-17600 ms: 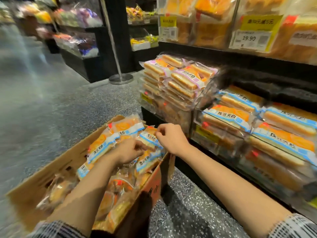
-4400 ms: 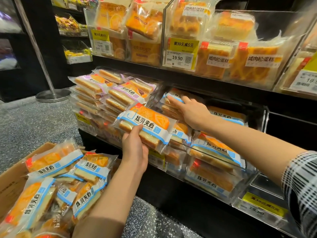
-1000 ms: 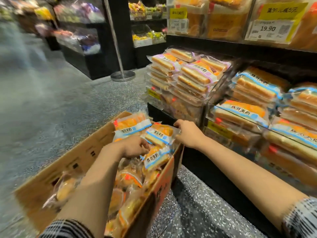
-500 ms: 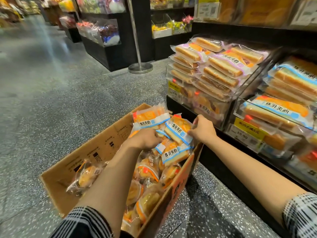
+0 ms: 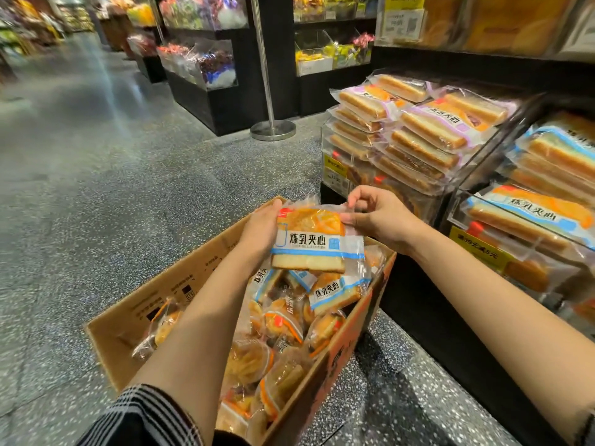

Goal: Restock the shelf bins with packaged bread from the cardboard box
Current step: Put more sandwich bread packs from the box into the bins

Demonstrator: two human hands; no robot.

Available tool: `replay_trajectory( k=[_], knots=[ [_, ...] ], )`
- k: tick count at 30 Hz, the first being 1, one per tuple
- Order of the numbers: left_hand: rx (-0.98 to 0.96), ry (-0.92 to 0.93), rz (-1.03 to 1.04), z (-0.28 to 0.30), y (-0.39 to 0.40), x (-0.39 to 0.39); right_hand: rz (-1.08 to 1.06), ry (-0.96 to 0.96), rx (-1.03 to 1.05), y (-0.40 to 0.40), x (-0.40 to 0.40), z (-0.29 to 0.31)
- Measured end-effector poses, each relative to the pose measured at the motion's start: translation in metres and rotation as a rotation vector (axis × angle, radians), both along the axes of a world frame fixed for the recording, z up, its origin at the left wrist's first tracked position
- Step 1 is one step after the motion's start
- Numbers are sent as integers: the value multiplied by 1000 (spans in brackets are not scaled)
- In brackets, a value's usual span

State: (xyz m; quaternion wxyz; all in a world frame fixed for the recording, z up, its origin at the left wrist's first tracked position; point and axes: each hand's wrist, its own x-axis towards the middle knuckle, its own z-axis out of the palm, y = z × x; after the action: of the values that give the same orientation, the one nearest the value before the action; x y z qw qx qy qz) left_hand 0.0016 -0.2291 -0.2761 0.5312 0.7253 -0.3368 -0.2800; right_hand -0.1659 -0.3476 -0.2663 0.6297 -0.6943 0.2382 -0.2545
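Note:
I hold one blue-banded bread packet (image 5: 314, 241) above the open cardboard box (image 5: 180, 284). My left hand (image 5: 262, 231) grips its left edge, and my right hand (image 5: 376, 217) pinches its top right corner. Several more bread packets (image 5: 335, 292) lie loose in the box under it. To the right, a clear shelf bin (image 5: 463, 217) holds blue-banded packets (image 5: 528, 217) of the same kind. The bin to its left is stacked with purple-banded packets (image 5: 431, 130).
The box stands on the speckled floor (image 5: 128, 188) against the black shelf base (image 5: 450, 333). A metal post on a round foot (image 5: 272, 130) stands behind the bins. Dark display stands (image 5: 206, 75) line the aisle. An upper shelf carries more bread and price tags (image 5: 402, 24).
Both hands have lifted one blue-banded packet up out of the box, where half a second ago they were down among the packets. The view has shifted slightly left.

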Motion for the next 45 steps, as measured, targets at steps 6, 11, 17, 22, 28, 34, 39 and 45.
replay_trajectory(
  k=[6,11,17,22,28,34,39,45],
  knots=[
    [-215,178,-72,3,5,-6,-144,-68,65,-3,-1,-5],
    [-245,-104,90,11,6,-9,-167,-69,119,-1,-4,-3],
    [-170,-245,131,13,8,-14,-201,-63,66,2,-1,-5],
    [-105,-384,447,12,11,-10,-220,-71,141,13,4,-5],
    [-123,-452,597,14,23,-3,-196,772,-359,21,3,-40],
    [37,-589,556,10,32,-1,-281,1129,-620,42,4,-70],
    [71,-584,546,15,33,-7,-222,1064,-494,36,1,-59],
    [-94,-444,678,32,29,-14,-197,487,88,27,-20,12]
  ],
)
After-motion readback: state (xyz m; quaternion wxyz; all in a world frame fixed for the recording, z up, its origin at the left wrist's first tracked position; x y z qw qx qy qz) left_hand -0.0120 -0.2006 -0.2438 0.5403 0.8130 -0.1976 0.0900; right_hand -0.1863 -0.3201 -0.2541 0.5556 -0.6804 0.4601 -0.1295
